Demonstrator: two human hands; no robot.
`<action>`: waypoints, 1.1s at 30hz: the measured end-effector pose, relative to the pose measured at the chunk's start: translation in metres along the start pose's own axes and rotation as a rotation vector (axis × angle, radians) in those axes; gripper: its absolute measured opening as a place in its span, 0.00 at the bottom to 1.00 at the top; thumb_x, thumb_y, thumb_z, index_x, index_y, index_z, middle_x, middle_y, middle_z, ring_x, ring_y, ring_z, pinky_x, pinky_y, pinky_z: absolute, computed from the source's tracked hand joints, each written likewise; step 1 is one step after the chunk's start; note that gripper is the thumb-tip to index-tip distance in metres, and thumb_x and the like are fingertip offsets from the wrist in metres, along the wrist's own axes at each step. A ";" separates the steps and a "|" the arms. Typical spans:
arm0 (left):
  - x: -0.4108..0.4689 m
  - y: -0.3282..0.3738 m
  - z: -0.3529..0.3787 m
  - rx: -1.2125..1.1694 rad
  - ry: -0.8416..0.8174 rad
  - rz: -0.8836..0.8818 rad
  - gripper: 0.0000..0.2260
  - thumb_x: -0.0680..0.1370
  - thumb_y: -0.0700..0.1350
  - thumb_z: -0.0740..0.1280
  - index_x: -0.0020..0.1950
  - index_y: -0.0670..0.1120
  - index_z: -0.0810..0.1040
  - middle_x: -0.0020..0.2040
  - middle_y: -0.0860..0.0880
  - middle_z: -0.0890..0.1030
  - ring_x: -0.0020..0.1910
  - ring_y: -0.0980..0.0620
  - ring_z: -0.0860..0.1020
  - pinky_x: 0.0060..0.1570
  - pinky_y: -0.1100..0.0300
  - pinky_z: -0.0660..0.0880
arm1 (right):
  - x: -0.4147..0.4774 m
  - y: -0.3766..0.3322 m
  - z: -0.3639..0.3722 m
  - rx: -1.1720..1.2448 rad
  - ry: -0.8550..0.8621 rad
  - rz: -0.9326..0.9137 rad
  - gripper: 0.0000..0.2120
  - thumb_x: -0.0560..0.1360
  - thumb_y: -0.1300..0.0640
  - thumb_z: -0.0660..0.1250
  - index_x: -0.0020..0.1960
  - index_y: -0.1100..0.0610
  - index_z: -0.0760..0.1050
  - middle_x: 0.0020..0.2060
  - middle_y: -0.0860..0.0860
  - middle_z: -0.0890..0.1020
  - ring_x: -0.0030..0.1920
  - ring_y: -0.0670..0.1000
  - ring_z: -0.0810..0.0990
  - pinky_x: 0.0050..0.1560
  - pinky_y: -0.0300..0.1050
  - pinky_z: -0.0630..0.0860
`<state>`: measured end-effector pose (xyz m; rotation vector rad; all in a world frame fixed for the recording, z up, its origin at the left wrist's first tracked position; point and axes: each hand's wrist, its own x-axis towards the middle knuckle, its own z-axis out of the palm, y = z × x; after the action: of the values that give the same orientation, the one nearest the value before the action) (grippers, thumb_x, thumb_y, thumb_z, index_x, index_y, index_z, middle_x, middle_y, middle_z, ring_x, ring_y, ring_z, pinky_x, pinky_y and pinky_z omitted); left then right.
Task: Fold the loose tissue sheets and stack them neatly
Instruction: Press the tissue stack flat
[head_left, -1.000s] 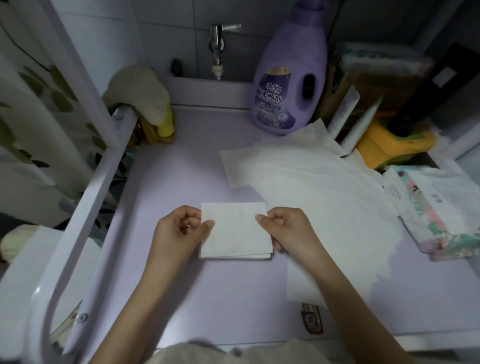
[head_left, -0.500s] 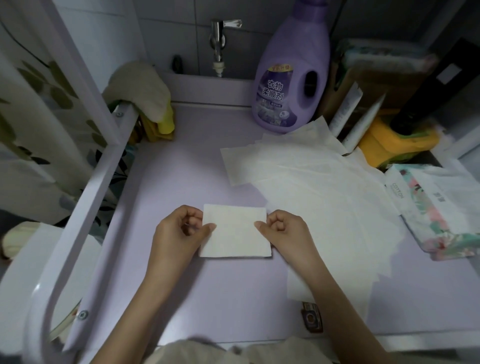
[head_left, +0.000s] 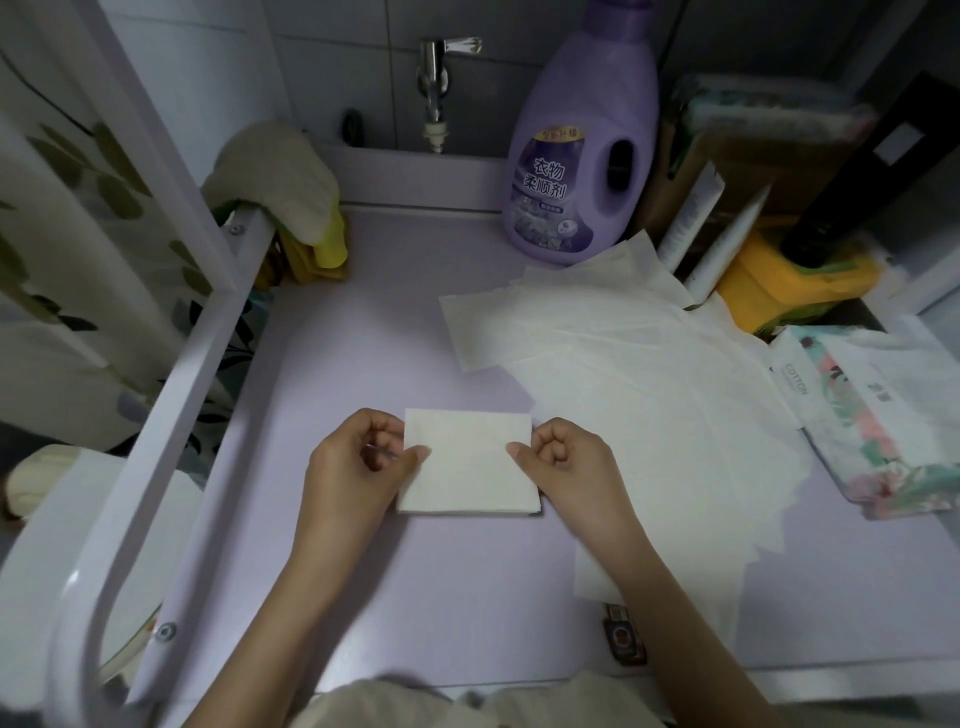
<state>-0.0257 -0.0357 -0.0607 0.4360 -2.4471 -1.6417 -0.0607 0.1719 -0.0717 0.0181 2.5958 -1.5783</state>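
Note:
A folded white tissue (head_left: 467, 462) lies flat as a small rectangle on the lilac surface (head_left: 363, 338) in the middle of the head view. My left hand (head_left: 358, 462) pinches its left edge between thumb and curled fingers. My right hand (head_left: 566, 462) pinches its right edge the same way. Several loose unfolded tissue sheets (head_left: 649, 389) lie spread out and overlapping to the right and behind, reaching under my right forearm.
A purple softener bottle (head_left: 582, 156) stands at the back by a tap (head_left: 436, 78). A floral tissue pack (head_left: 883, 415) lies at the right, a yellow container (head_left: 789, 286) and tubes behind it. A white rail (head_left: 171, 415) and a cloth (head_left: 275, 176) border the left. A small dark object (head_left: 623, 639) sits near the front edge.
The tissue's layers have settled flatter and more even. Both hands keep their hold on the side edges and have barely moved.

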 end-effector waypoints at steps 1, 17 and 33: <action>0.000 0.000 0.000 -0.006 0.001 -0.001 0.09 0.70 0.40 0.75 0.43 0.49 0.77 0.34 0.55 0.78 0.30 0.59 0.73 0.32 0.68 0.69 | 0.000 0.000 0.000 -0.003 0.002 -0.004 0.13 0.73 0.53 0.72 0.35 0.53 0.71 0.23 0.42 0.71 0.26 0.42 0.67 0.32 0.36 0.65; -0.010 0.006 0.010 0.573 -0.126 0.602 0.19 0.81 0.49 0.55 0.71 0.46 0.71 0.75 0.46 0.66 0.74 0.49 0.61 0.70 0.54 0.58 | -0.015 -0.015 0.011 -0.419 0.128 -0.444 0.23 0.80 0.50 0.57 0.74 0.52 0.64 0.72 0.45 0.69 0.74 0.44 0.61 0.72 0.41 0.59; 0.010 0.019 0.000 0.916 -0.572 0.513 0.50 0.69 0.65 0.70 0.78 0.53 0.39 0.78 0.54 0.45 0.75 0.57 0.39 0.71 0.53 0.32 | 0.089 -0.018 -0.051 -0.493 0.161 -0.321 0.19 0.75 0.62 0.67 0.66 0.56 0.75 0.66 0.52 0.75 0.63 0.52 0.76 0.62 0.37 0.66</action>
<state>-0.0383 -0.0326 -0.0435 -0.6307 -3.2235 -0.4000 -0.1541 0.2052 -0.0411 -0.3380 3.1713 -0.9914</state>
